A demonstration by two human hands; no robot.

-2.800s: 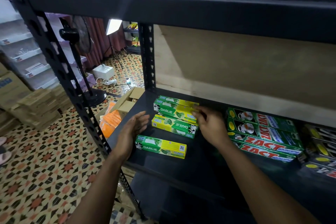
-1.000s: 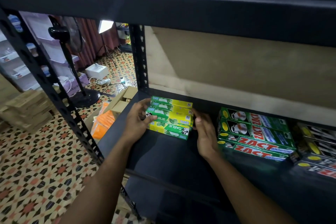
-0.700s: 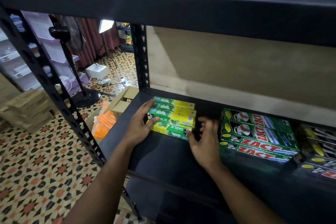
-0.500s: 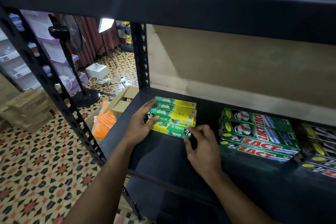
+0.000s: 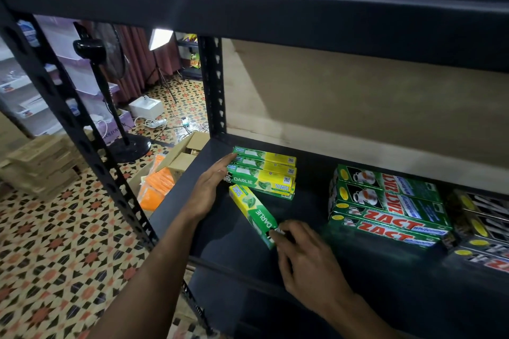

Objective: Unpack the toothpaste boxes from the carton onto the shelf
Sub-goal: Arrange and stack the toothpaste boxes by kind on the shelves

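A stack of green and yellow Darlie toothpaste boxes [image 5: 264, 172] lies at the back left of the dark shelf [image 5: 303, 228]. My left hand [image 5: 208, 190] rests flat against the stack's left end, fingers straight. One more Darlie box [image 5: 254, 215] lies slanted in front of the stack, its far end near the stack. My right hand [image 5: 305, 261] pinches that box's near end. The open brown carton [image 5: 183, 151] stands on the floor left of the shelf.
Green Zact toothpaste boxes [image 5: 385, 206] are stacked to the right, with darker boxes [image 5: 479, 226] beyond them. The upper shelf board hangs low overhead. Black uprights [image 5: 213, 85] frame the bay. Orange packs [image 5: 157, 187], a fan stand [image 5: 126, 143] and stacked cardboard sit on the tiled floor.
My right hand has pulled the front Darlie box out of the row and swung its near end toward me. My left hand stays against the stack's left end.
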